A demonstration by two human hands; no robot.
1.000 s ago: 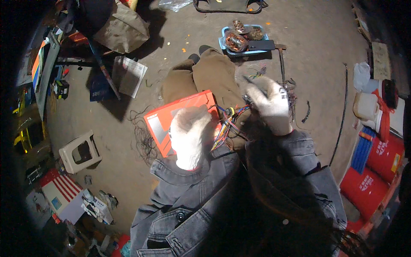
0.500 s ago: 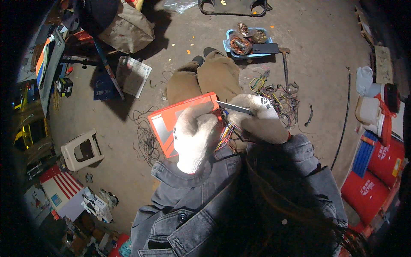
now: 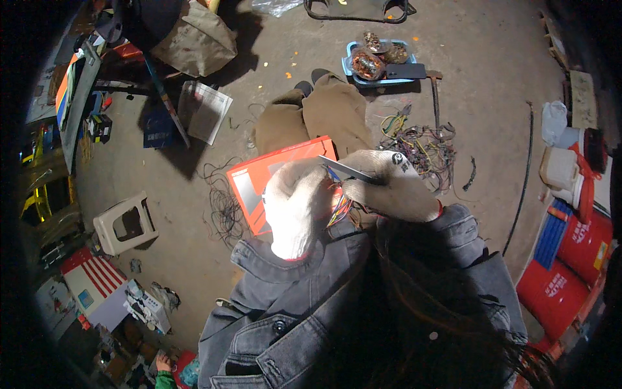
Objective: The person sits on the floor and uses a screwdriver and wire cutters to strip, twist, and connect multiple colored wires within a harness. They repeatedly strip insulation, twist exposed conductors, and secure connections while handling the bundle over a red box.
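So the blade is looking like smooth metal, the white gloves are showing matt knit cloth, and the orange box is looking like smooth card. Jacket is showing matt denim, beige stool is looking like smooth plastic, floor is looking rough.

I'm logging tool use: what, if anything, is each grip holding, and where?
The right grip holds a flat, blade-like tool by its right end; whether the left grip holds the coloured wires cannot be told.

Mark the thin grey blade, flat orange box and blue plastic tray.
Thin grey blade (image 3: 343, 168), head view: mid-length.
Flat orange box (image 3: 269, 165), head view: upper face.
Blue plastic tray (image 3: 383, 83), head view: near rim.
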